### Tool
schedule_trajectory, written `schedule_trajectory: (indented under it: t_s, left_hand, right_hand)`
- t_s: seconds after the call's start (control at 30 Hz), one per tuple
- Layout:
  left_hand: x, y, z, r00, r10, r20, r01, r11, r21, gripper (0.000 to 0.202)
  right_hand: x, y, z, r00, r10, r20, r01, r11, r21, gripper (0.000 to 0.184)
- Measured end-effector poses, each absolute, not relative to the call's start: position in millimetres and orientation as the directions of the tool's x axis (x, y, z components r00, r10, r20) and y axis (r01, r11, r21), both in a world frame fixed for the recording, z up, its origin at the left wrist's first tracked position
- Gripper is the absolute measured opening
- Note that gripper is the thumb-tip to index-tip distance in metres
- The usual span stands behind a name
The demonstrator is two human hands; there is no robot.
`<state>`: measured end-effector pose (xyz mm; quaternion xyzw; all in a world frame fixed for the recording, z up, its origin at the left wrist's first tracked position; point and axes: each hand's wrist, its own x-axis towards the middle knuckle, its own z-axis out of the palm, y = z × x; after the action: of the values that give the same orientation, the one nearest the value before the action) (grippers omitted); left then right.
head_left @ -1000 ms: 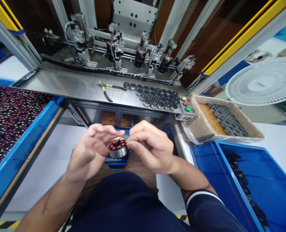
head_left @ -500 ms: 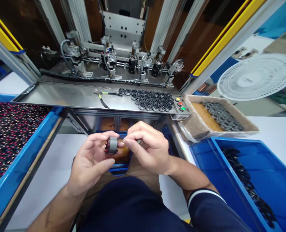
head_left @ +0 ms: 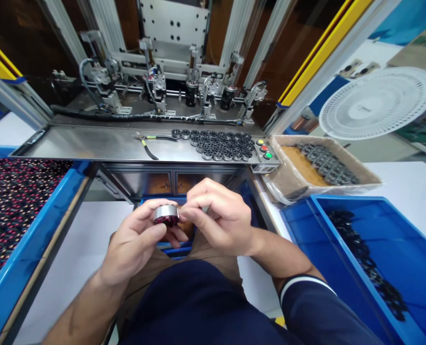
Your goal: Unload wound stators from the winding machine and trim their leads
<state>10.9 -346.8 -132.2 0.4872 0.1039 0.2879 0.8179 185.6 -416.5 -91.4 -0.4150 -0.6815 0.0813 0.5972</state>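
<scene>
My left hand [head_left: 137, 239] is closed round a small wound stator [head_left: 166, 215], a grey metal ring with red copper coils showing at its lower side. It sits between thumb and fingers in front of my lap. My right hand [head_left: 216, 218] is right beside it, its fingers pinched together at the stator's right edge. What the right fingertips grip there is too small to make out.
A steel shelf [head_left: 90, 143] ahead carries pliers [head_left: 150, 143], several dark stator cores [head_left: 222, 143] and coloured buttons [head_left: 264, 148]. A winding machine [head_left: 170, 81] stands behind. Blue bins lie left [head_left: 22, 211] with wound stators and right [head_left: 371, 254]. A cardboard box [head_left: 324, 165] and a white fan [head_left: 376, 103] are at right.
The stator has been turned in my left hand from edge-on to lying with its metal side up and coils down. Both hands stay together; the view has tilted up slightly.
</scene>
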Motion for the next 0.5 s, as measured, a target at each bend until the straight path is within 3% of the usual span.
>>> schedule_trajectory:
  t_s: [0.13,0.23,0.3,0.37,0.43,0.5]
  left_hand:
    - [11.5,-353.4,-131.9,0.595,0.745,0.301,-0.563,0.120,0.817,0.045]
    - [14.4,-352.9,-134.0,0.555,0.780,0.289,-0.619,0.155,0.770,0.042]
    - [17.0,-350.7,-135.3,0.713,0.685,0.150,-0.509,0.359,0.782,0.035]
    - [18.6,-348.2,-135.7,0.908,0.419,0.011,-0.276,0.578,0.768,0.051]
    - [18.3,-346.5,-135.0,0.978,0.205,-0.027,-0.115,0.650,0.751,0.058]
    - [16.1,-346.3,-133.6,0.971,0.240,-0.014,-0.139,0.606,0.783,0.046]
  right_hand:
    - [183.1,-412.5,-94.7,0.140,0.631,0.763,0.458,0.642,-0.615,0.012]
    - [183.6,-410.3,-96.7,0.114,0.611,0.783,0.403,0.692,-0.598,0.012]
    - [185.4,-410.5,-97.9,0.052,0.604,0.795,0.373,0.727,-0.577,0.009]
    - [187.9,-411.6,-98.7,-0.002,0.600,0.800,0.355,0.748,-0.560,0.007]
    - [190.3,-413.0,-99.0,-0.024,0.607,0.795,0.349,0.750,-0.562,0.006]
    - [192.3,-414.1,-98.8,-0.012,0.612,0.790,0.355,0.742,-0.569,0.006]
